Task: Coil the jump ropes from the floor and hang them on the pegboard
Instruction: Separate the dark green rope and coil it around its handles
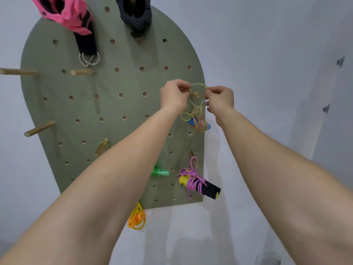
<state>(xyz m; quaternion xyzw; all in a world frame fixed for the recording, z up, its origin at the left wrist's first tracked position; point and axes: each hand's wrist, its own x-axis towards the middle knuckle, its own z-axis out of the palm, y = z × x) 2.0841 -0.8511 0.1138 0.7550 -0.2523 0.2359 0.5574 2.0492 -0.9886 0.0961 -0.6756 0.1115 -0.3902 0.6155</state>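
Observation:
An olive-green pegboard [91, 104] with wooden pegs hangs on the white wall. My left hand [174, 96] and my right hand [221, 100] each pinch a side of a yellow-green rope loop [198, 85] held over a wooden peg [194, 94] near the board's right edge. Below the loop dangles the coiled jump rope with blue handles [199, 123]. Lower right, a pink jump rope wound on yellow-and-black handles [198, 183] hangs from another peg. A green-handled rope [160, 172] shows behind my left forearm, and a yellow-orange rope [137, 219] hangs below the board.
A pink glove with a black strap and metal rings [76, 20] and a black glove [136, 14] hang at the top of the board. Bare wooden pegs [39, 129] stick out on the left side. White wall surrounds the board.

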